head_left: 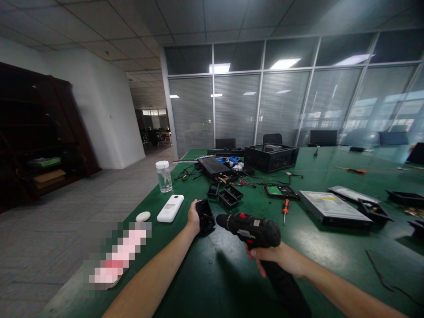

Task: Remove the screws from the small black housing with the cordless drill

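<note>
My right hand (280,258) is wrapped round the grip of a black cordless drill (255,230) with red markings, its nose pointing left. The drill's tip is at a small black plastic bracket (205,215), which my left hand (193,217) holds upright on the green table (318,256). Two similar black brackets (228,195) lie just behind it. A small orange-handled screwdriver (285,208) lies to the right of the drill.
A white phone-like device (170,208), a white oval object (143,216) and a clear jar (164,176) sit at the left edge. An optical drive (334,208), a black computer case (270,157), cables and a green circuit board (274,190) lie further back.
</note>
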`<move>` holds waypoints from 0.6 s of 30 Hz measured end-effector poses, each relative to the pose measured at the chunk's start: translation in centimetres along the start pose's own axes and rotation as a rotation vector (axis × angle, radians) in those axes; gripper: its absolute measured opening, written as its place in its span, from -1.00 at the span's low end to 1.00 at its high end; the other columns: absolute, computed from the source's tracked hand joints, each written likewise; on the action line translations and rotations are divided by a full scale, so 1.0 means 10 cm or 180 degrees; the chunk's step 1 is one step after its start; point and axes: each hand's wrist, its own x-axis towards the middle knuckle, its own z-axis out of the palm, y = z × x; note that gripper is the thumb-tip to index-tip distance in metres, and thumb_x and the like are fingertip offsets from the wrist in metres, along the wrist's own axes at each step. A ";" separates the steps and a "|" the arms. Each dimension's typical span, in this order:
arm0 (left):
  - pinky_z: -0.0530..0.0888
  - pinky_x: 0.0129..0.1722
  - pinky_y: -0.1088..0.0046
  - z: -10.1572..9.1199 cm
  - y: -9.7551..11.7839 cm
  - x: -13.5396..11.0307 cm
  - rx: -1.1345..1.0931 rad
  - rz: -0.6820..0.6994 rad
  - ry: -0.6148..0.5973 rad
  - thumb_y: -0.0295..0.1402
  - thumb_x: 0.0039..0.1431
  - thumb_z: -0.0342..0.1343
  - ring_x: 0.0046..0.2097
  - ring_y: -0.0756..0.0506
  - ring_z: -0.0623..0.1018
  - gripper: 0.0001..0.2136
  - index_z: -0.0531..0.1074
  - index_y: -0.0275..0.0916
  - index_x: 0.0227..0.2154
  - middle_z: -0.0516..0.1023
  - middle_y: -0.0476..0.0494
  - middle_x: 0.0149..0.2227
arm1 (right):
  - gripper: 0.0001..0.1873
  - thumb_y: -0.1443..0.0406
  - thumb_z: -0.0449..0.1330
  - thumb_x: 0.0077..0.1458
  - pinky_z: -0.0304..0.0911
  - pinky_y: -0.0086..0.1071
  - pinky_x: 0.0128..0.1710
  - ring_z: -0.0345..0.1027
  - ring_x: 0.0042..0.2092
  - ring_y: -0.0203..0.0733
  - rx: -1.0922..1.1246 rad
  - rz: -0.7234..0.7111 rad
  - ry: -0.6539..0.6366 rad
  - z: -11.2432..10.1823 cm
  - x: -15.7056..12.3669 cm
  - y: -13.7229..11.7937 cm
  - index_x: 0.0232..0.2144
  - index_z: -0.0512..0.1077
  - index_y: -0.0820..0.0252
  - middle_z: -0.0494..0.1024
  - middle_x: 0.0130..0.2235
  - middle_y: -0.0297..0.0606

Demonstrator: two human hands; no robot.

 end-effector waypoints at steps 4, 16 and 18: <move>0.43 -0.51 0.28 -0.01 -0.01 0.01 0.0025 0.0018 -0.0003 -0.01 0.07 -0.05 -0.55 -0.15 0.48 -0.62 0.41 -0.27 -0.37 0.45 -0.13 -0.56 | -0.68 0.14 0.23 -0.07 0.09 -0.42 -0.52 0.29 -0.58 -0.31 -0.0077 0.0012 0.0074 0.03 -0.02 -0.05 -0.33 0.33 0.24 0.41 -0.56 -0.42; 0.42 -0.51 0.29 -0.03 -0.01 0.03 0.0099 0.0090 -0.0090 0.00 0.05 -0.04 -0.54 -0.15 0.48 -0.62 0.40 -0.27 -0.40 0.46 -0.14 -0.55 | -0.66 0.14 0.23 -0.08 0.14 -0.42 -0.51 0.32 -0.57 -0.31 -0.0049 0.0034 0.0013 -0.03 0.02 0.03 -0.28 0.34 0.23 0.48 -0.43 -0.35; 0.42 -0.51 0.29 -0.03 -0.01 0.03 0.0081 0.0086 -0.0087 -0.01 0.05 -0.04 -0.54 -0.15 0.48 -0.62 0.40 -0.27 -0.40 0.45 -0.14 -0.55 | -0.67 0.14 0.22 -0.06 0.14 -0.42 -0.51 0.32 -0.57 -0.31 -0.0111 0.0032 0.0021 -0.03 0.02 0.04 -0.28 0.34 0.23 0.47 -0.47 -0.36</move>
